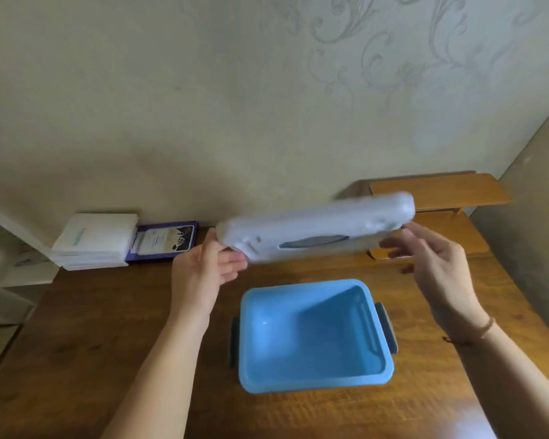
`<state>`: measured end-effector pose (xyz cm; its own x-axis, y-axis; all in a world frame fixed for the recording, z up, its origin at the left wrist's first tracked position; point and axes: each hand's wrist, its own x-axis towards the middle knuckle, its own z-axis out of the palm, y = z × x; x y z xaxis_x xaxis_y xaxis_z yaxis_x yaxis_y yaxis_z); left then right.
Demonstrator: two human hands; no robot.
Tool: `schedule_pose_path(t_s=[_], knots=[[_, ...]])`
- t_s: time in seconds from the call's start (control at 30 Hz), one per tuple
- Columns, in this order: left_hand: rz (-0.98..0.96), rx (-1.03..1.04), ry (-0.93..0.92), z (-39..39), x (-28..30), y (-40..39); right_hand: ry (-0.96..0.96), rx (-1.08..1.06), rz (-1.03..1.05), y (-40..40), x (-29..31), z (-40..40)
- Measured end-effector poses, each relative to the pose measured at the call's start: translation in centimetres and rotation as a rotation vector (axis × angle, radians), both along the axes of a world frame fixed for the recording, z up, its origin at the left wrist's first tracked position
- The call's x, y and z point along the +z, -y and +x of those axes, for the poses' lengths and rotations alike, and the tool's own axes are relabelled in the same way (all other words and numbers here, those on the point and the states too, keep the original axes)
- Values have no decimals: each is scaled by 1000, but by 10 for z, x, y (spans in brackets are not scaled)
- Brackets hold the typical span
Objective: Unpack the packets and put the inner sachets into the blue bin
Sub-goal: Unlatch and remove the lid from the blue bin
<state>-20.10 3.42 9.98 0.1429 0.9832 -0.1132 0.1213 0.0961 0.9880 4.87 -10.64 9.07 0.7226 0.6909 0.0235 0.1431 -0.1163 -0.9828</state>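
The blue bin (314, 375) stands open on the wooden table, with dark clips on its left and right sides and nothing inside it. Above its far edge hangs its pale blue-grey lid (317, 226), blurred and tilted. My left hand (203, 270) grips the lid's left end. My right hand (435, 264) is at the lid's right end with its fingers loosely spread; I cannot tell whether it touches the lid. A stack of white packets (95, 239) and a purple packet (165, 242) lie at the back left, against the wall.
A small wooden shelf unit (441, 191) stands at the back right of the table (92, 343), behind the lid. The wall runs close behind the table. A white ledge (13, 274) adjoins the table's left edge.
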Motion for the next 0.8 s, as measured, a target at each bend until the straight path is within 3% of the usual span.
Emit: schedule_pose_path(t_s=[0.07,0.1,0.3,0.43,0.53,0.8], knots=[[-21,-51,32,7,-9,-13,-225,47,36,-15,-4,8],[-20,-94,11,9,-17,-20,-237,83,12,-22,-12,12],[-65,-296,-247,20,-76,-56,-15,310,-396,-75,-79,37],[-274,-297,-359,19,-109,-89,-166,354,-458,-97,-102,52],[-418,-312,-390,18,-132,-97,-213,393,-621,-103,-118,55],[-496,-341,-419,14,-163,-93,-280,387,-741,-107,-152,65]])
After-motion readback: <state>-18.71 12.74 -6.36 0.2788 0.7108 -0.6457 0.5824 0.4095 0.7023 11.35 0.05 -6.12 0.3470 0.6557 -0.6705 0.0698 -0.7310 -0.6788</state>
